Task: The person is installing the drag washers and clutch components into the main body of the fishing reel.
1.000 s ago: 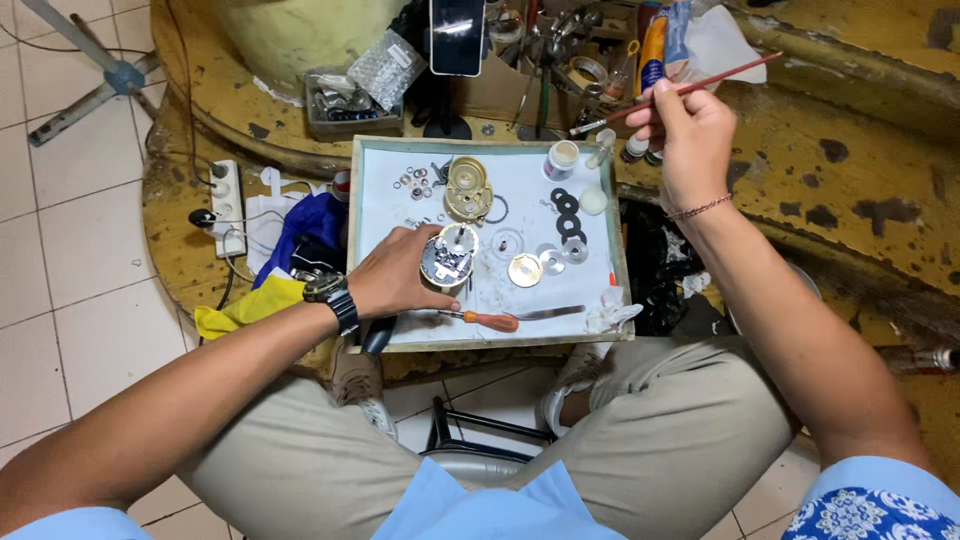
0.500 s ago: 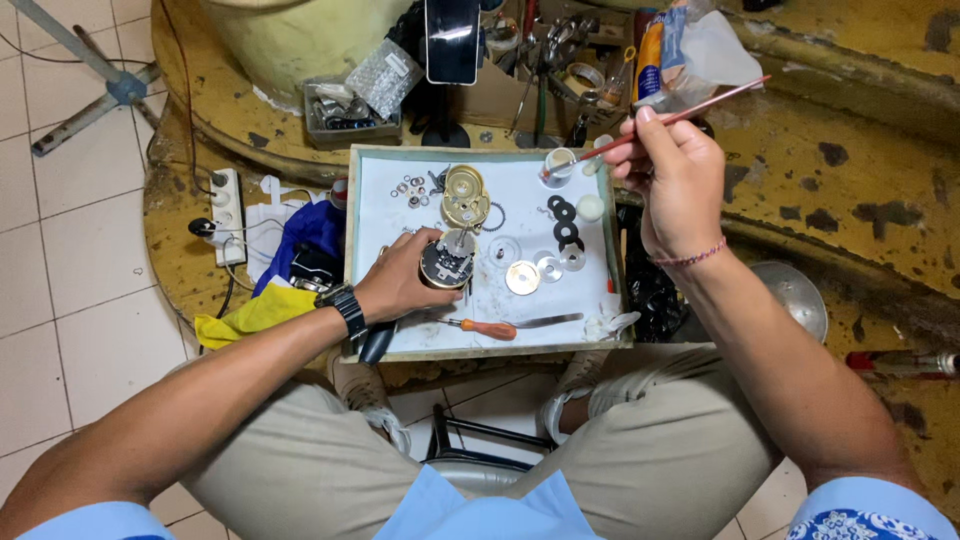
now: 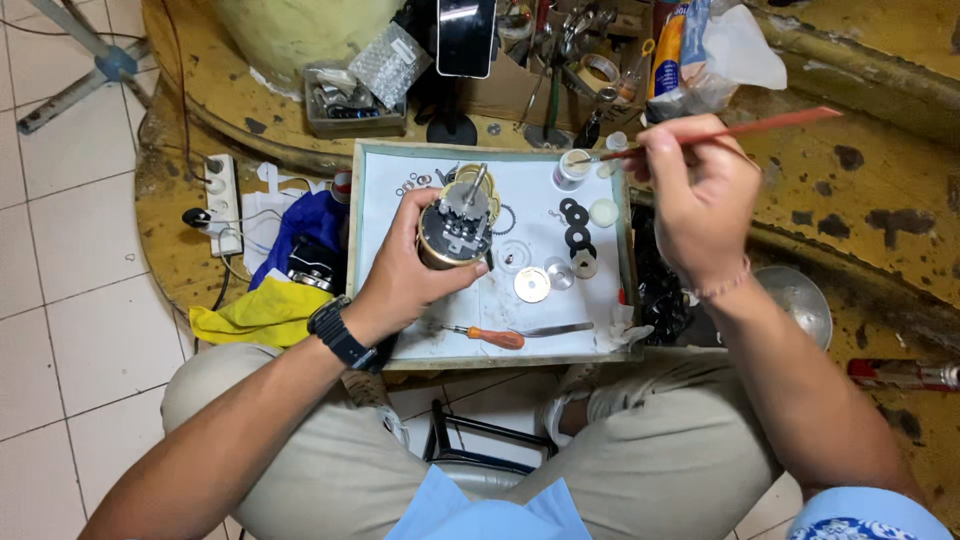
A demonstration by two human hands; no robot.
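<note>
My left hand [image 3: 400, 275] grips a round metal lens-like mechanism [image 3: 455, 228] with a brass rim, held above a white tray [image 3: 405, 345]. My right hand [image 3: 695, 195] holds a thin red-handled brush [image 3: 745, 127], whose tip reaches toward a small white jar [image 3: 572, 168] at the tray's far right corner. Black rings [image 3: 575, 225], silver discs [image 3: 532, 284] and a brass ring lie loose on the tray. An orange-handled screwdriver [image 3: 500, 336] rests near the tray's front edge.
A power strip [image 3: 222, 203], blue cloth [image 3: 305, 225] and yellow cloth [image 3: 255, 315] lie left of the tray. A phone on a stand [image 3: 465, 40], a parts box [image 3: 345, 100] and tools crowd the back. A metal bowl [image 3: 800, 300] sits at right.
My left hand has lifted the mechanism off the tray and tilted it up. My right hand with the brush has drawn nearer to the tray's far right corner.
</note>
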